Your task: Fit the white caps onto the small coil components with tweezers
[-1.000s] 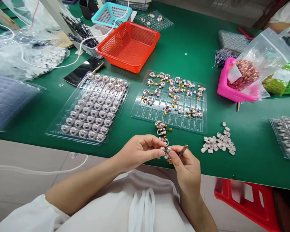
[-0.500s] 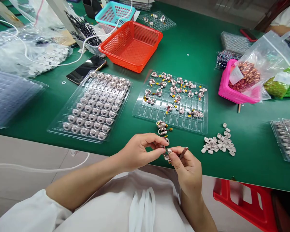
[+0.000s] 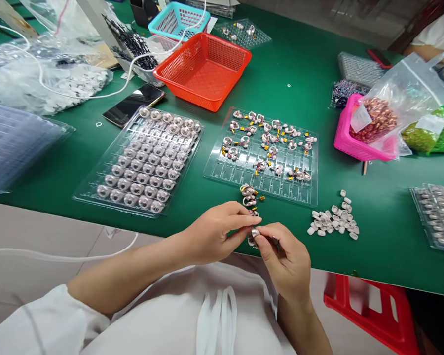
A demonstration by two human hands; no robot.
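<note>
My left hand (image 3: 216, 231) and my right hand (image 3: 286, 259) meet at the table's front edge, fingers closed around a small silvery-white earpiece part (image 3: 255, 233). The fingertips hide much of it. Just beyond my left fingers lie several wired white pieces (image 3: 248, 192) with yellow tabs. Behind them a clear tray (image 3: 222, 170) carries more such wired pieces. A tray of silvery shells (image 3: 144, 177) lies to the left. Right of my hands is a loose pile of small white caps (image 3: 335, 219).
A red basket (image 3: 207, 74) and a turquoise basket (image 3: 177, 22) stand at the back, near a phone (image 3: 133, 104). A pink basket (image 3: 362, 143) with bagged copper-coloured parts stands right. A red stool (image 3: 373, 315) is below the edge. Another person's arm shows top right.
The fingers of my left hand have straightened and shifted slightly over the part. The dark stick that stood up from my right hand is now mostly hidden. The view has shifted slightly.
</note>
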